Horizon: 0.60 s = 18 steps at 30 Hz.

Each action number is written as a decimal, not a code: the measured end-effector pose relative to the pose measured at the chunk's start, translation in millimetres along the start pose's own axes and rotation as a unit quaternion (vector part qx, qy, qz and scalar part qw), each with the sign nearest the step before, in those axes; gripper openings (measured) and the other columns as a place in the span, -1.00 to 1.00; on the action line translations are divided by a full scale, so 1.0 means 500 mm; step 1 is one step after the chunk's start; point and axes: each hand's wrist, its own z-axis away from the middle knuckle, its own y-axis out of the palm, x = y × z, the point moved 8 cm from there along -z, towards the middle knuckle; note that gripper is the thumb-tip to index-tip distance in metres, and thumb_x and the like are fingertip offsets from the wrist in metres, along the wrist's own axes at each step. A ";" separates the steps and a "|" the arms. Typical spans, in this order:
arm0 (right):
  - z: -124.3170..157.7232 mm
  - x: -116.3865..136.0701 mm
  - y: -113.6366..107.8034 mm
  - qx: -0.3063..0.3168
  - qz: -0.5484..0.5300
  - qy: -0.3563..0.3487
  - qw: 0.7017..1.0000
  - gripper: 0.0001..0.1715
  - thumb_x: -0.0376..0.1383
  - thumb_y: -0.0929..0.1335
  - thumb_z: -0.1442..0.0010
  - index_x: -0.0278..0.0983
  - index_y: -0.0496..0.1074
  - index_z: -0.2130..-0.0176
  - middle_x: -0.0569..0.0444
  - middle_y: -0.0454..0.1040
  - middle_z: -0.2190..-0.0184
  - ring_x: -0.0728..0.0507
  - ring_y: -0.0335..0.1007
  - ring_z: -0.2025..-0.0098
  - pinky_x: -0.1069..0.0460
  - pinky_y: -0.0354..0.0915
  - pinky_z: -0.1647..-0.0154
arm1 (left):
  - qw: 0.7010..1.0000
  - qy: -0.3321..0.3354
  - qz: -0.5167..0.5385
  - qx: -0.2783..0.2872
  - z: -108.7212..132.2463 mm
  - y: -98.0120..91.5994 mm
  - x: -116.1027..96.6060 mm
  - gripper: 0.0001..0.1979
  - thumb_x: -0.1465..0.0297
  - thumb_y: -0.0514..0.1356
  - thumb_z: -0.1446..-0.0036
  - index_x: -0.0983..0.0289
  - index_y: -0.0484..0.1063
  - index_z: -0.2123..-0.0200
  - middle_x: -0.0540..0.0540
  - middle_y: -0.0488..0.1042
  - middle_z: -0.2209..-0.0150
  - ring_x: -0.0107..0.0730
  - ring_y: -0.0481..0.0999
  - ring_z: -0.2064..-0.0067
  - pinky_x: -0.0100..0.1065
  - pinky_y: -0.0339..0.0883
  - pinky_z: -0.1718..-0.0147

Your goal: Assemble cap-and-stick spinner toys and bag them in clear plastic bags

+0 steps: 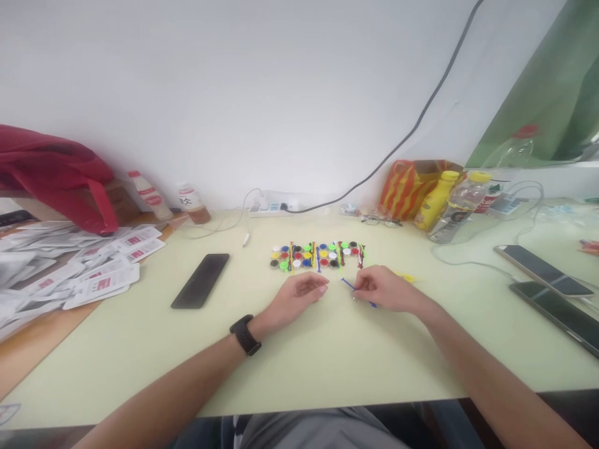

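Observation:
My right hand [386,288] pinches a thin blue plastic stick [347,284] with wider ends, held slanting just over the table. A small clear or shiny thing shows under those fingers, too blurred to name. To its left, my left hand [298,295] rests with curled fingers, the thumb apart from them and nothing seen between. Beyond both hands lie rows of small round pots with coloured lids [306,255], in red, blue, yellow, green, black and white. Bundles of thin coloured sticks [340,254] lie among the pots. Something yellow [405,277] is partly hidden behind my right hand.
A black phone [201,280] lies left, near piled white packets [100,284]. Two more phones [543,271] lie right. Bottles [437,201], a striped bag [402,187] and glasses [381,221] stand or lie at the back right. A power strip [274,206] sits against the wall.

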 end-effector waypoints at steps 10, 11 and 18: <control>0.010 -0.031 -0.053 -0.049 0.106 0.007 0.993 -0.82 -0.32 0.40 -0.11 -0.23 0.46 0.53 0.09 0.52 0.50 -0.12 0.41 0.43 0.01 0.23 0.41 | 1.000 0.004 -0.009 0.008 0.001 0.000 0.000 -0.70 0.17 0.33 -0.26 0.27 0.58 0.09 0.13 0.54 0.16 -0.38 0.48 0.22 -0.33 0.38 0.18; 0.011 -0.039 -0.062 -0.055 0.116 0.017 0.992 -0.82 -0.33 0.39 -0.11 -0.23 0.45 0.53 0.08 0.54 0.48 -0.13 0.43 0.41 0.01 0.24 0.40 | 1.000 0.004 -0.013 0.008 0.002 0.000 -0.001 -0.69 0.17 0.33 -0.26 0.27 0.58 0.09 0.14 0.55 0.17 -0.37 0.48 0.22 -0.33 0.39 0.18; 0.017 -0.113 -0.140 -0.127 0.215 0.088 0.964 -0.84 -0.42 0.40 -0.06 -0.22 0.47 0.52 0.02 0.58 0.40 -0.14 0.49 0.37 0.01 0.25 0.35 | 0.999 0.011 -0.035 0.006 0.004 0.000 -0.007 -0.69 0.14 0.32 -0.26 0.28 0.61 0.13 0.16 0.57 0.19 -0.33 0.51 0.22 -0.31 0.42 0.20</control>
